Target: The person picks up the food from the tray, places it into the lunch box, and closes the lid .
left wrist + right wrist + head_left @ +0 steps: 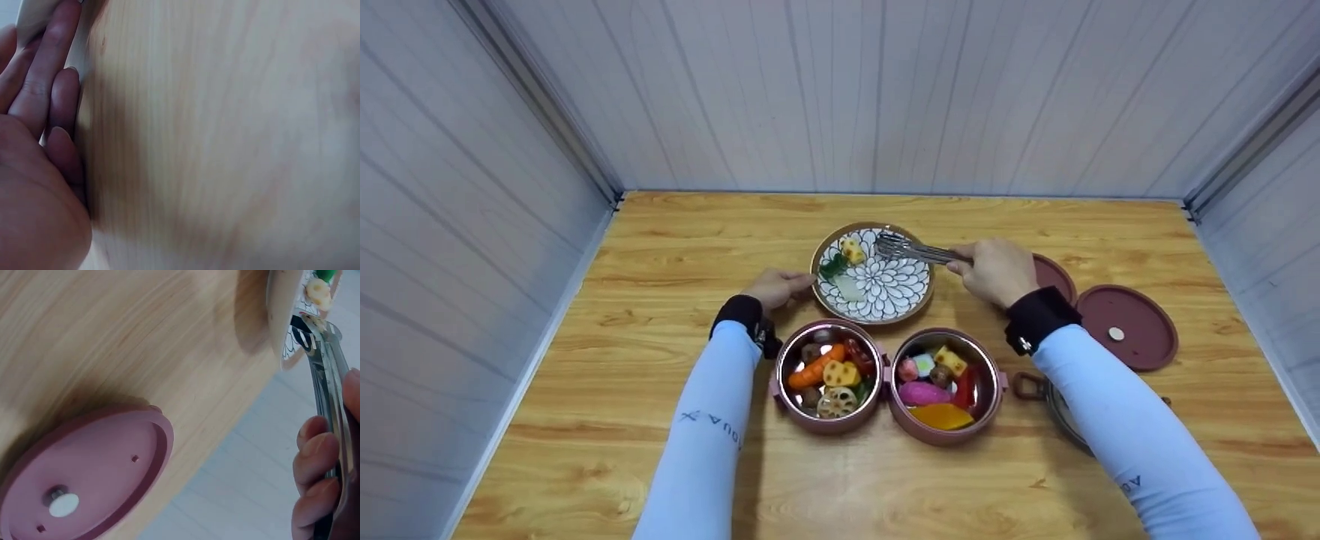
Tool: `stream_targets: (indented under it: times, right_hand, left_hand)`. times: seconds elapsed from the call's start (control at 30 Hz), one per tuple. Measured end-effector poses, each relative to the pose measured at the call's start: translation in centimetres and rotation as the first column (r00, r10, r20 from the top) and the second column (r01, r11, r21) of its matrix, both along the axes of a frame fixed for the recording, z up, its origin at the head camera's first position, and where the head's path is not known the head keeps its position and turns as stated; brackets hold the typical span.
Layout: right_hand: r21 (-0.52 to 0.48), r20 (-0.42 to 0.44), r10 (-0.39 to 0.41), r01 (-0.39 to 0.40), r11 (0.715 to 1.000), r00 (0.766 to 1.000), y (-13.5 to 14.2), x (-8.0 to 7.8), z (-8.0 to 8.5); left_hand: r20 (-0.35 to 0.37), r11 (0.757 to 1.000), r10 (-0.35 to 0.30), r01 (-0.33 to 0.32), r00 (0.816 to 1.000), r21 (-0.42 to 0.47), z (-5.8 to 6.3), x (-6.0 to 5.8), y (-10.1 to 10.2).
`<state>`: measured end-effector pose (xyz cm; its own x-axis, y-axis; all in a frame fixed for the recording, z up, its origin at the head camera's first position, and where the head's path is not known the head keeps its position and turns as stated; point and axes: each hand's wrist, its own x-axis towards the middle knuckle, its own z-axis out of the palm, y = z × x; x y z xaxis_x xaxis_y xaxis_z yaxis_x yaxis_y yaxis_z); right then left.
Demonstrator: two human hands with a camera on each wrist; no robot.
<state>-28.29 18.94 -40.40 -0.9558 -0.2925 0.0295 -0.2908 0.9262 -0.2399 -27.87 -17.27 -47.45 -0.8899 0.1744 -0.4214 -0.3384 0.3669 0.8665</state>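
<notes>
At the left rim of a flower-patterned plate (896,291), my left hand (776,288) pinches the edge between thumb and fingers; the other fingers are bent against the table. My right hand (999,271) grips metal tongs (931,254), whose tips are over the plate's upper part. A small pale brownish bit shows by the tong tips in the right wrist view, too unclear to name. On the plate's left side lie a yellow holed piece (852,250), a green leafy piece (833,266) and a pale translucent slice (849,289).
Nearer me stand two pink steel-lined containers, the left one (828,425) holding carrot and lotus root pieces, the right one (937,435) a pink piece and an orange slice. Two dark red lids (1144,337) lie right. A lidded item (1069,424) is partly under my right forearm.
</notes>
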Motion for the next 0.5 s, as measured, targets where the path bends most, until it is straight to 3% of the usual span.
stream_targets:
  times: [0.13, 0.27, 0.4, 0.5]
  right_hand:
    - [-0.056, -0.003, -0.029, 0.028, 0.998, 1.000, 1.0, 1.0, 0.5]
    - [-0.104, -0.029, -0.025, 0.022, 0.994, 0.999, 2.5, 3.1, 1.6]
    - [-0.131, -0.136, 0.032, -0.050, 0.990, 0.990, 4.1, 6.2, 3.1]
    - [-0.126, -0.260, 0.124, -0.161, 0.979, 0.958, 5.4, 8.5, 4.3]
  left_hand:
    - [-0.033, 0.999, -0.039, 0.037, 0.999, -0.040, -0.2, -0.2, 0.1]
    - [-0.046, 0.997, -0.061, 0.059, 0.997, -0.050, -0.2, -0.4, 0.6]
    - [-0.031, 0.997, -0.073, 0.072, 0.997, -0.038, 0.0, -0.5, 1.0]
    - [-0.017, 0.998, -0.062, 0.061, 0.998, -0.035, 0.3, -0.7, 1.0]
